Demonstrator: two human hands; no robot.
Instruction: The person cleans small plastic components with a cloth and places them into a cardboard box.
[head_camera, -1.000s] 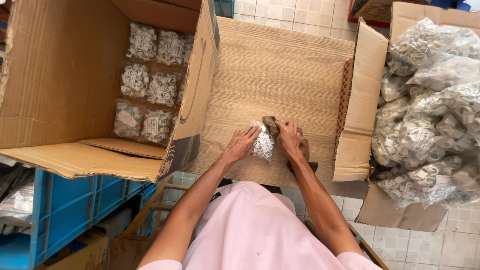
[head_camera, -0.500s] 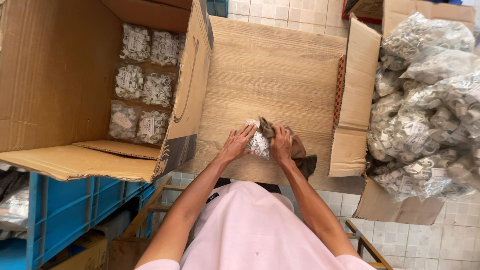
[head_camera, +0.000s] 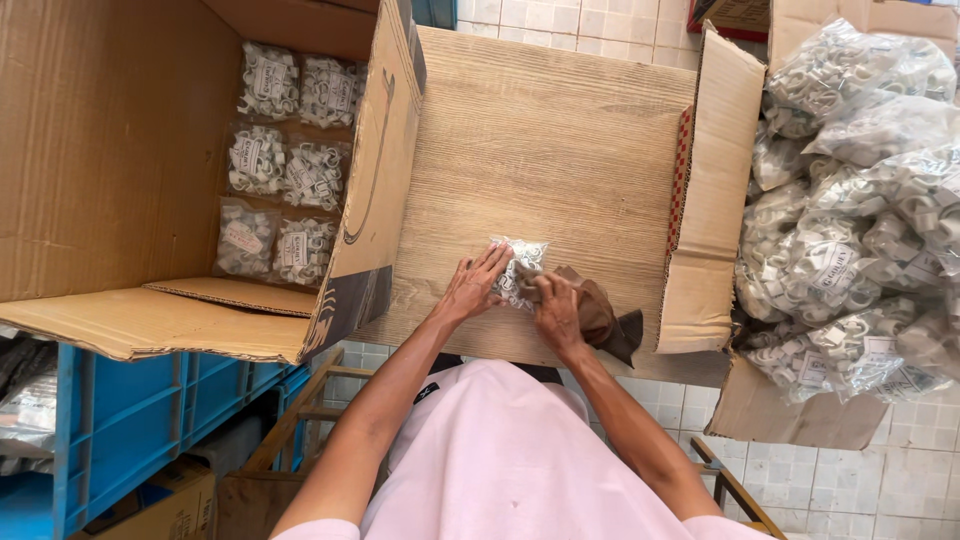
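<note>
A small clear bag of white plastic clips (head_camera: 524, 258) lies near the front edge of a wooden table (head_camera: 540, 140). My left hand (head_camera: 474, 285) rests flat on the bag's left side, fingers spread. My right hand (head_camera: 556, 308) presses a brown cloth (head_camera: 596, 312) against the bag's lower right part. The cloth trails to the right behind my hand.
A large open cardboard box (head_camera: 120, 160) on the left holds several rows of packed clip bags (head_camera: 285, 160). Another open box (head_camera: 715, 190) on the right is heaped with bags of clips (head_camera: 860, 210). Blue crates (head_camera: 130, 420) stand below left; tiled floor lies beyond.
My right hand with the cloth has slid down and toward me across the bag, uncovering its top. My left hand has stayed on the bag's left side.
</note>
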